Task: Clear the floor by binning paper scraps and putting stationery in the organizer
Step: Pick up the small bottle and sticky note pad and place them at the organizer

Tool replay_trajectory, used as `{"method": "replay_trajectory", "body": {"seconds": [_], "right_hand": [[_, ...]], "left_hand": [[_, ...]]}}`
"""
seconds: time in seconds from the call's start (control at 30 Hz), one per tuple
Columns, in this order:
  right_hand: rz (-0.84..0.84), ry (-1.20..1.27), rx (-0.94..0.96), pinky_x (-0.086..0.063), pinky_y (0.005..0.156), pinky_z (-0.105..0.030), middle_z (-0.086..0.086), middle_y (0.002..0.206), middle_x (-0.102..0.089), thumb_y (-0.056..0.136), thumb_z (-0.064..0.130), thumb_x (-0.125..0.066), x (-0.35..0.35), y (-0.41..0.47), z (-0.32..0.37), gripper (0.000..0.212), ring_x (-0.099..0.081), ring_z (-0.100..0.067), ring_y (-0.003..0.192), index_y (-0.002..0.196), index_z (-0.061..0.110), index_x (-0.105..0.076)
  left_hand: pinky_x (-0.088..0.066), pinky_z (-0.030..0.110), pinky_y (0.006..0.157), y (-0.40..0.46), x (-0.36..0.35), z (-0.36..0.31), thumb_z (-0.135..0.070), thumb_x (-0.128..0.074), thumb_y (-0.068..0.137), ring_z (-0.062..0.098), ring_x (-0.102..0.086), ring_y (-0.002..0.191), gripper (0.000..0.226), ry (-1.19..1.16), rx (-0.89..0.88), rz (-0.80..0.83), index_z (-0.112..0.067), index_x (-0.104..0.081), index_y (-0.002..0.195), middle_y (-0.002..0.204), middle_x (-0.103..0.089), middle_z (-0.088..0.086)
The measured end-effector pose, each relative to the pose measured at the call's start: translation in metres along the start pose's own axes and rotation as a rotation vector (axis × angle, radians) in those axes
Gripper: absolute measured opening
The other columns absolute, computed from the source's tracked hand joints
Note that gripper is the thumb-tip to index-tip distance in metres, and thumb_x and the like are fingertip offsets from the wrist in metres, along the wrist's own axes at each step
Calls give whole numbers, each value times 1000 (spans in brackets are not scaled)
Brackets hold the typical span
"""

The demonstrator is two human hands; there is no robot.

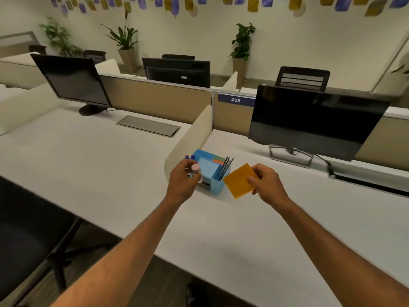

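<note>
A light blue desk organizer (214,171) stands on the white desk (221,229), against the end of a cream divider. Dark pens (225,167) stick up in its right compartment, and coloured paper lies in its back section. My left hand (183,178) hovers at the organizer's left side, fingers closed around a small pale pink cylindrical item (196,169). Just right of the organizer, my right hand (266,181) pinches an orange sticky-note pad (240,181) by its right corner, holding it tilted above the desk.
A large monitor (314,120) on a metal stand sits at the back right, with a cable slot (371,182) beside it. Another monitor (73,80) stands at the back left. A cream divider (190,136) splits the desks. A dark office chair (28,227) is at lower left.
</note>
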State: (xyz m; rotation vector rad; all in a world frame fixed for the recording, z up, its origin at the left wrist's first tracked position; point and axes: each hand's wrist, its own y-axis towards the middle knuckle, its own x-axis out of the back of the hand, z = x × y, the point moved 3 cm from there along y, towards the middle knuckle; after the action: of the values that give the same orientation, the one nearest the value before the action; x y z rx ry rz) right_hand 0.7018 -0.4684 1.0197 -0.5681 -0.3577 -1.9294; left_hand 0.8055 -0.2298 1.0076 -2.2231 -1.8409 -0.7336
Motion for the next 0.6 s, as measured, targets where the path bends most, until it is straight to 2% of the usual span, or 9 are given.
{"method": "replay_trajectory", "body": {"seconds": [0.1, 0.2, 0.27, 0.33, 0.5, 0.6], "right_hand": [[-28, 7, -20, -53, 61, -24, -4, 110, -59, 95, 20, -60, -1, 40, -9, 14, -62, -24, 90, 109, 20, -56], [-76, 22, -43, -55, 61, -27, -6, 106, -60, 96, 18, -59, -6, 80, -16, 10, -61, -21, 84, 106, 20, -56], [-98, 23, -59, -55, 61, -29, -6, 105, -60, 96, 17, -59, -11, 106, -18, 9, -61, -19, 81, 105, 20, -56], [-119, 27, -71, -55, 61, -28, -5, 104, -59, 96, 16, -59, -17, 131, -17, 10, -60, -19, 82, 105, 20, -56], [-129, 35, -113, -53, 59, -24, -2, 105, -57, 96, 17, -59, -37, 182, -19, 12, -60, -18, 84, 106, 22, -55], [-119, 21, -124, -52, 58, -23, -3, 105, -60, 97, 19, -59, -48, 209, -26, 10, -61, -19, 86, 106, 21, -57]], "left_hand": [[-48, 13, 78, 65, -7, 12, -18, -67, 92, 10, -64, 94, 25, 54, -49, -10, -18, -65, 117, 106, -69, -3], [-56, 30, 87, 128, -16, 30, -14, -63, 93, 14, -65, 97, 29, 106, -64, 41, -17, -68, 122, 112, -70, -3], [-59, 36, 85, 164, -26, 43, -13, -62, 92, 15, -66, 94, 26, 170, -69, 96, -17, -69, 117, 105, -69, -5], [-59, 36, 82, 193, -37, 56, -9, -62, 92, 19, -66, 93, 24, 236, -63, 157, -16, -68, 114, 103, -68, -2], [-56, 39, 88, 240, -66, 94, -9, -57, 94, 30, -66, 102, 29, 436, -38, 323, -10, -66, 122, 116, -68, 12], [-49, 33, 84, 254, -81, 113, -1, -57, 92, 32, -63, 104, 35, 523, -36, 406, -10, -66, 125, 119, -61, 12]]}}
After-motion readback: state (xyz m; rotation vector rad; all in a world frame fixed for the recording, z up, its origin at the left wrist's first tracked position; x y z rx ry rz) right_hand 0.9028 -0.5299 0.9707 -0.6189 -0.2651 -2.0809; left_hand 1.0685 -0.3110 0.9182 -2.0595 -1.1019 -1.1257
